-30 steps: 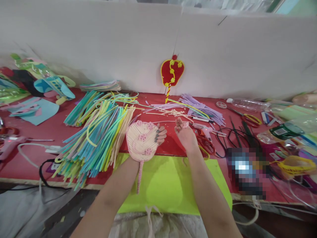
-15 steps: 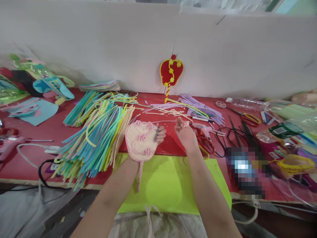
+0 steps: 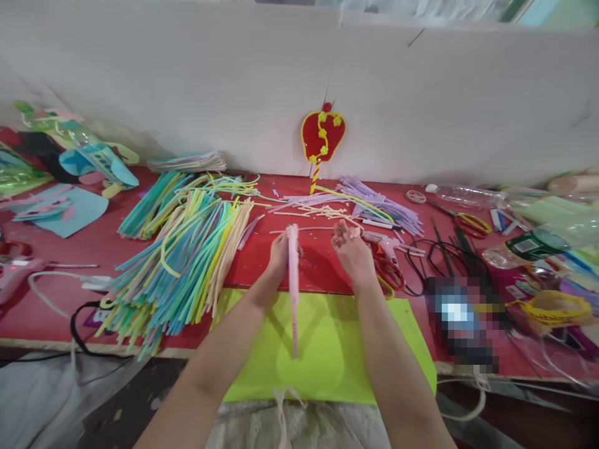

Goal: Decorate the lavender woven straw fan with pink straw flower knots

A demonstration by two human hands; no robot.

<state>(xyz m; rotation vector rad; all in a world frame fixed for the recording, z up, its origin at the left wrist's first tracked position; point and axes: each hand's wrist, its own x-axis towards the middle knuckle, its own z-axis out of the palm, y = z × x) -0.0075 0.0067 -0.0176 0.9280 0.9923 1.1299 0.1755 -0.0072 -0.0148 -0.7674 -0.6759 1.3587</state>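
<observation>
Edge-on to me, a pink-rimmed hand fan (image 3: pixel 293 265) made of fuzzy stems stands upright, its pink twisted handle pointing down. My left hand (image 3: pixel 279 254) is closed on the fan's round part, some fingers hidden behind it. A short distance to the right, my right hand (image 3: pixel 350 249) is raised with its palm turned inward and fingers partly curled. Between its fingers is a small pink piece (image 3: pixel 356 232), too small to make out clearly. Below both forearms lies a bright yellow-green sheet (image 3: pixel 322 349).
Bundles of coloured fuzzy stems (image 3: pixel 182 268) lie on the left, purple stems (image 3: pixel 384 202) behind. A red fan (image 3: pixel 322 137) stands against the white board. Glue guns (image 3: pixel 386 243), scissors (image 3: pixel 472 224), cables and plastic bottles (image 3: pixel 538 243) crowd the right side of the red table (image 3: pixel 253 262).
My left hand has turned the fan from facing me, with its pink flowers showing, to edge-on, and it has shifted slightly right. My right hand has hardly moved.
</observation>
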